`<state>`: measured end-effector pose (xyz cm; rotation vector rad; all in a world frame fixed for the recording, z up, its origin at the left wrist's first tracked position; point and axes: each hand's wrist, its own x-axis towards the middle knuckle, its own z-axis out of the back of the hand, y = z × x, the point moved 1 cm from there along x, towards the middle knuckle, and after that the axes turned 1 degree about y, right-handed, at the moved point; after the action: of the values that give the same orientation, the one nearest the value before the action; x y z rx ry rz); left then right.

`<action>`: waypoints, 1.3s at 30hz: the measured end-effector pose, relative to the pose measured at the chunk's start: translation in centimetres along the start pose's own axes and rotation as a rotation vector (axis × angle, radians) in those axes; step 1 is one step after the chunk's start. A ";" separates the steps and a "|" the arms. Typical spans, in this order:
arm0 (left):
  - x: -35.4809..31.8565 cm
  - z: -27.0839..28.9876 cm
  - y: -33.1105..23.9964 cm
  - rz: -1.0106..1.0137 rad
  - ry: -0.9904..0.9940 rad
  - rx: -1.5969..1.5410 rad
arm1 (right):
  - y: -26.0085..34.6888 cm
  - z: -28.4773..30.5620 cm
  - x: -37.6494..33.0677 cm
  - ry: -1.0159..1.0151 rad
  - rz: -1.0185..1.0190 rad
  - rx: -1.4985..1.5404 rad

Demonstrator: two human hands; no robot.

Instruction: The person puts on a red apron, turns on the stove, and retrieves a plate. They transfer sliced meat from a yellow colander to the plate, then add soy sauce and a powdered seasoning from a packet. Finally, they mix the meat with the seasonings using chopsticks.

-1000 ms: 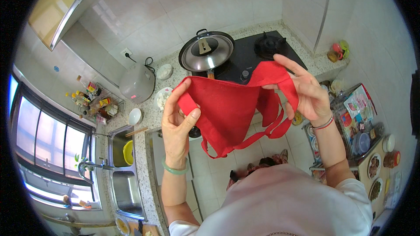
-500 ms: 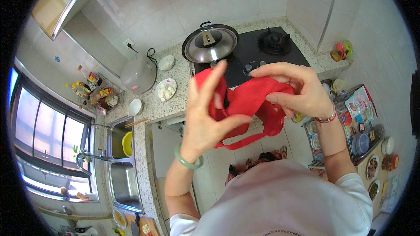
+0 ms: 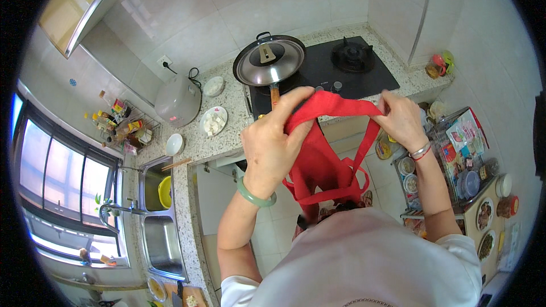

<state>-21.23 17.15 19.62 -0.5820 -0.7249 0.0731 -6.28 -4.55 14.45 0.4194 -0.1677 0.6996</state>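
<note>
A red cloth apron (image 3: 318, 162) with straps hangs from both hands in front of my body. My left hand (image 3: 268, 139), a green bangle at its wrist, is closed on one top end of the apron, thumb and fingers pinching the cloth. My right hand (image 3: 402, 124) grips the other end of the upper band, which is drawn out between the hands. Lower down, the main cloth is bunched and dangles with loose straps below it. Beyond the hands, a lidded wok (image 3: 270, 59) stands on the black gas hob (image 3: 318, 62).
A rice cooker (image 3: 177, 99), a plate of white cubes (image 3: 214, 121) and a white bowl (image 3: 175, 144) stand on the left counter. The double sink (image 3: 161, 244) holds a yellow basin (image 3: 165, 192). At the right, a rack (image 3: 469, 153) carries jars and packets.
My hands have spread apart, stretching the apron's upper band between them. The bunched cloth has dropped open and hangs lower. My left fingers have closed on the cloth.
</note>
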 end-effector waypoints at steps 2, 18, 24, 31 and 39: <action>0.2 -0.3 -0.9 -0.080 0.046 -0.003 | -3.7 -1.6 -1.3 0.253 -0.204 0.150; -4.6 -3.9 -11.5 -0.680 0.463 -0.202 | 4.8 7.7 6.3 -0.528 0.876 2.114; -4.4 0.4 -8.2 -0.367 0.662 -0.552 | 11.2 12.2 6.6 -0.107 0.787 1.042; -1.1 7.4 0.7 0.152 0.440 -0.547 | 13.6 3.3 3.7 0.698 0.627 0.625; -0.9 7.0 6.0 0.267 0.268 -0.880 | 13.2 1.6 4.5 0.845 0.438 0.905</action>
<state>-25.68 25.32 20.10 -1.4991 -0.3854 -0.0846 -11.57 6.50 21.37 0.9172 0.9173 1.3197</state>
